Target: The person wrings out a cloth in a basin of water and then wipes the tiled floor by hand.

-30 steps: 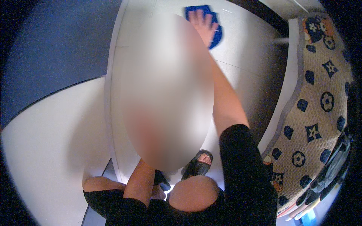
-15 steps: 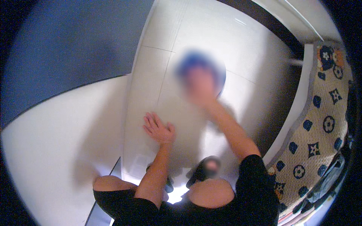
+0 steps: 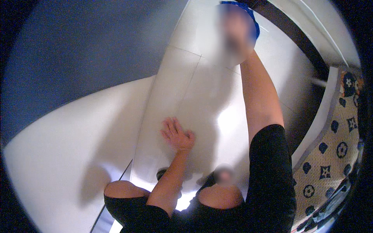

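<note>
Far ahead on the pale tiled floor (image 3: 186, 93), my right hand (image 3: 237, 33) is on a blue cloth (image 3: 255, 27), with the arm stretched out. Blur hides its fingers, but the cloth shows around the hand's far and right sides. Nearer to me, my left hand (image 3: 178, 135) holds nothing, its fingers spread over the tiles. Whether the left palm touches the floor I cannot tell.
To the left are a blue-grey panel (image 3: 85, 46) and a white surface (image 3: 70, 132). A dark band (image 3: 297, 35) borders the floor at the far right. A beige patterned cover (image 3: 338, 143) lies along the right side. My bent knees (image 3: 221, 196) are close below.
My right hand has moved forward and to the right across the floor with the blue cloth, and its arm has straightened. My left hand remains spread and appears slightly farther right in view.
</note>
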The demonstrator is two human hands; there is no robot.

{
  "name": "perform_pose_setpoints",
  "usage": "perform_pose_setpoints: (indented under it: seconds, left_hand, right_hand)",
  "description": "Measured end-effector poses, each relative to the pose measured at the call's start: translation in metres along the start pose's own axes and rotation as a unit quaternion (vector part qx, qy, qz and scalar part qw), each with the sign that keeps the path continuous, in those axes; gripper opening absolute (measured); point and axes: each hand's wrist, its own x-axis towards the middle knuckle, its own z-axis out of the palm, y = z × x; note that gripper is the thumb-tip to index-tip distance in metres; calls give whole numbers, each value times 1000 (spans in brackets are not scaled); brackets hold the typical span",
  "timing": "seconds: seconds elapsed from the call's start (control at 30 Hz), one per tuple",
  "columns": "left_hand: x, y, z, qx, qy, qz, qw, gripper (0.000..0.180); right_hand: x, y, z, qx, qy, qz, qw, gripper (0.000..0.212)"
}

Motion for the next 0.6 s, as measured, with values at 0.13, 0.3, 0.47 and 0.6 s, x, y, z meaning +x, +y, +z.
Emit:
perform_pose_setpoints:
  seconds: [0.13, 0.3, 0.47, 0.6]
  left_hand:
    - [2, 13, 0, -18, -29, -3, 999, 95]
    - [-2, 15, 0, -32, -1, 8, 999, 95]
    - [-2, 12, -7, -25, -45, -29, 998, 96]
    - [0, 12, 9, -38, 33, 11, 999, 97]
  right_hand:
    - [1, -12, 15, -63, 157, -161, 972, 44]
    - [-63, -78, 26, 54, 117, -262, 956, 38]
    - [-215, -172, -32, 209, -39, -263, 941, 55]
    - [-272, -158, -90, 124, -135, -269, 946, 60]
